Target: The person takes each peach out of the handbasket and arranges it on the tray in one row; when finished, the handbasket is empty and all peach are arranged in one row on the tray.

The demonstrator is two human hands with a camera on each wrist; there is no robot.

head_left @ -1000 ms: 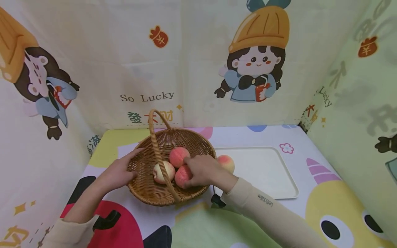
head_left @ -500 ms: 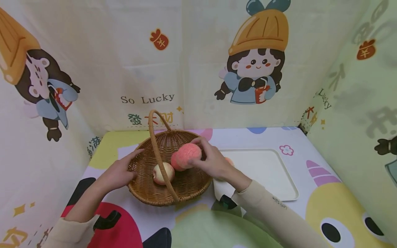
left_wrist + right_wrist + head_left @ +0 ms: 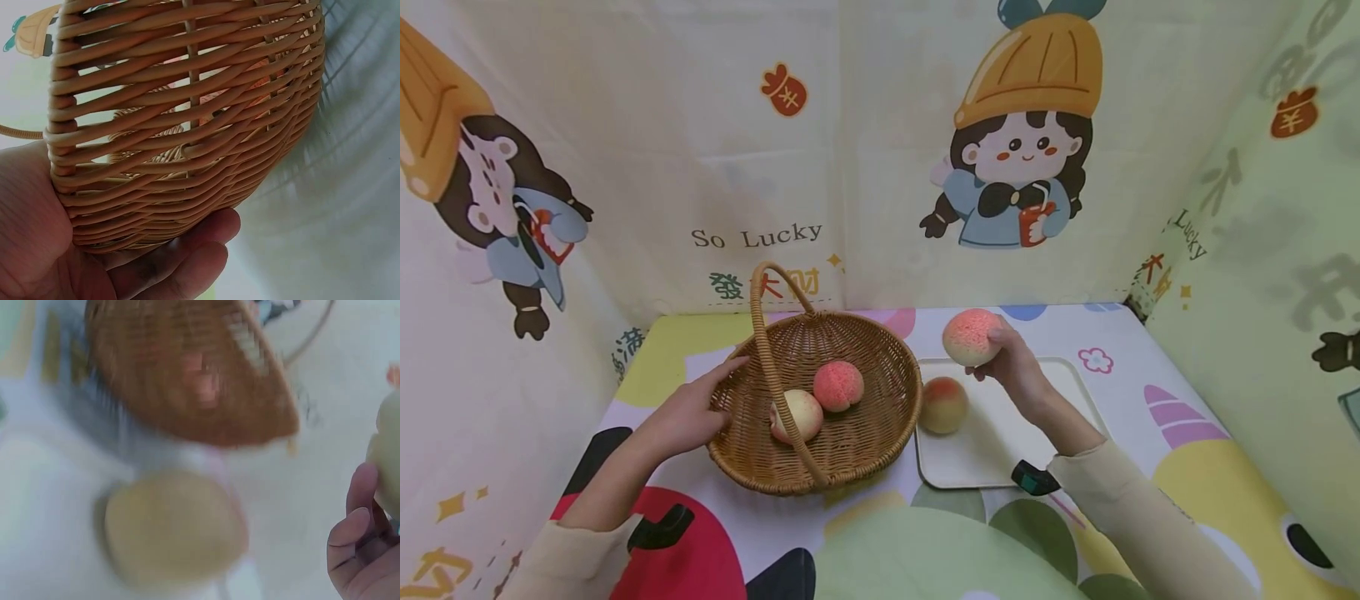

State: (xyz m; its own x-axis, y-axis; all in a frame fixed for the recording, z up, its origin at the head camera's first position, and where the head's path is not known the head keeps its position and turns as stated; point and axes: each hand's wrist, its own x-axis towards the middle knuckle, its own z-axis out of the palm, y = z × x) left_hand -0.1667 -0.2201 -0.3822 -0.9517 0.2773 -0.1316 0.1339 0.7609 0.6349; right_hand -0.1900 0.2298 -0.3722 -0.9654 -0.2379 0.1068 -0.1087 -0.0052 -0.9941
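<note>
My left hand [image 3: 681, 421] grips the left rim of a brown wicker basket [image 3: 868, 433]; in the left wrist view its fingers [image 3: 194, 262] curl under the woven wall. Inside the basket lie a pink-red peach [image 3: 838, 386] and a pale peach [image 3: 802, 414], the pale one partly behind the arched handle [image 3: 767, 350]. My right hand [image 3: 1018, 371] holds another peach [image 3: 968, 333], pink above and cream below, raised over a white tray [image 3: 962, 471]. On that tray's left end sits a yellowish peach with a red top [image 3: 943, 408], blurred in the right wrist view.
The tray stands right beside the basket, its left edge close to the basket's rim. A patterned cloth [image 3: 865, 550] covers the table. Printed curtains [image 3: 880, 167] enclose the back and both sides.
My right hand has taken a peach out of the basket and carried it up and right, over the tray. The left hand has stayed at the basket's rim.
</note>
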